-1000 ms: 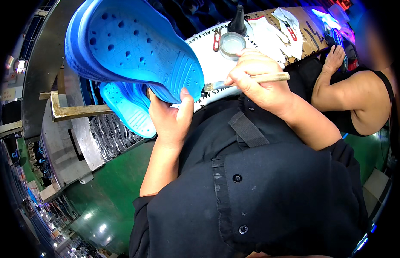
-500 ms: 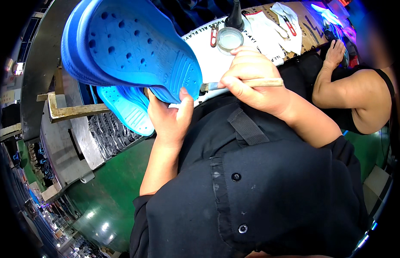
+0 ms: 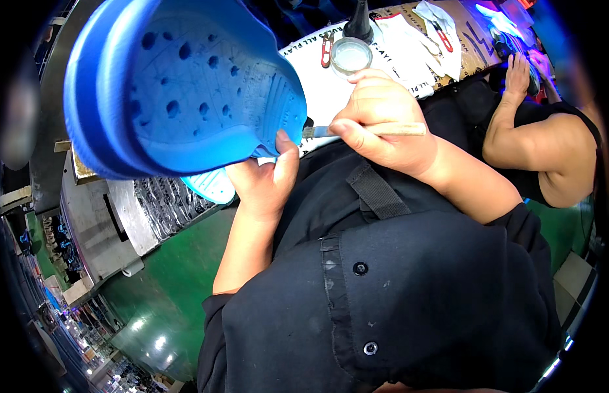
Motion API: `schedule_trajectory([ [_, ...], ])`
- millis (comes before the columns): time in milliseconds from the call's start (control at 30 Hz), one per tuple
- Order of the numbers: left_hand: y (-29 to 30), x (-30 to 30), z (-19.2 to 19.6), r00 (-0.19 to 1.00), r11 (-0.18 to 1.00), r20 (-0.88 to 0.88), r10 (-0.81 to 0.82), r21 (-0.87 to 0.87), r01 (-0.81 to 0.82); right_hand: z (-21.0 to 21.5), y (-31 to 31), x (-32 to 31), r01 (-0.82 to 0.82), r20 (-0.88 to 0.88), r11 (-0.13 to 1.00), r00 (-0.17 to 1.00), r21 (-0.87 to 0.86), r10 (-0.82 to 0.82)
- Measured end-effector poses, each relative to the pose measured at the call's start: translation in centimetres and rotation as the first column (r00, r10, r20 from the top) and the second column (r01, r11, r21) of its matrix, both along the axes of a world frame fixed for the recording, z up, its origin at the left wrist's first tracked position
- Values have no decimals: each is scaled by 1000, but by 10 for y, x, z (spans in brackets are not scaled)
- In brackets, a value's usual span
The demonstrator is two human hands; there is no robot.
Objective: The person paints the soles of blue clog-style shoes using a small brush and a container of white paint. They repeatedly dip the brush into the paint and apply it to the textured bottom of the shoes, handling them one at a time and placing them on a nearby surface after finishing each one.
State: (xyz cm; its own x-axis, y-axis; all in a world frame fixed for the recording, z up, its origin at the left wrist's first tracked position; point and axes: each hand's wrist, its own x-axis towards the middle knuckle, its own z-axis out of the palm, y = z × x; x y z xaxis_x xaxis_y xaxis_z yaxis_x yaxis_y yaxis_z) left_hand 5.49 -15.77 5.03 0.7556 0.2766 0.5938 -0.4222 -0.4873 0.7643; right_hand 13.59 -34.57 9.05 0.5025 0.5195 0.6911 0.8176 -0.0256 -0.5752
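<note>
A blue foam clog sole [image 3: 206,85], with round holes and a ridged heel, is tilted up at upper left. My left hand [image 3: 262,180] grips it by the heel end, thumb on the edge and fingers underneath. In my right hand [image 3: 386,111] is a flat brush [image 3: 402,129] with a pale wooden handle and a metal ferrule. Its dark tip is at the sole's heel edge; whether it touches, I cannot tell. Below the held sole, part of a lighter blue sole [image 3: 214,186] shows.
Beyond my hands, the work surface [image 3: 317,85] bears a round glass dish [image 3: 351,57], a black nozzle bottle [image 3: 358,27], red thread snips [image 3: 326,51], white gloves [image 3: 406,46] and another red tool [image 3: 443,38]. A co-worker's arm [image 3: 540,141] is at right; a metal bench [image 3: 98,223] stands left.
The blue sole has tipped and swung toward the left and nearer, covering more of the lighter sole. My right hand and the brush have shifted slightly left. The co-worker's arm has moved a little.
</note>
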Motion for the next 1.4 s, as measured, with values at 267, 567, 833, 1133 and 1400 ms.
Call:
schedule_trajectory([
  [267, 6, -5, -3, 998, 999, -61, -34, 40, 36, -2, -7, 0, -8, -105, 999, 994, -32, 5],
  [567, -2, 2, 5, 997, 999, 74, 6, 40, -9, 2, -2, 0, 31, 49, 990, 998, -135, -24],
  [833, 0, 1, 8, 997, 989, 57, 54, 137, -61, 9, -9, -2, 69, 60, 980, 996, -184, -59],
  [1133, 5, 4, 20, 970, 990, -226, 85, -89, -107, 3, -28, 5, 134, -104, 988, 984, -71, -141],
  [1400, 2, 8, 26, 963, 984, -264, 54, -150, -96, 0, -37, 6, 177, -262, 983, 947, -55, -186],
])
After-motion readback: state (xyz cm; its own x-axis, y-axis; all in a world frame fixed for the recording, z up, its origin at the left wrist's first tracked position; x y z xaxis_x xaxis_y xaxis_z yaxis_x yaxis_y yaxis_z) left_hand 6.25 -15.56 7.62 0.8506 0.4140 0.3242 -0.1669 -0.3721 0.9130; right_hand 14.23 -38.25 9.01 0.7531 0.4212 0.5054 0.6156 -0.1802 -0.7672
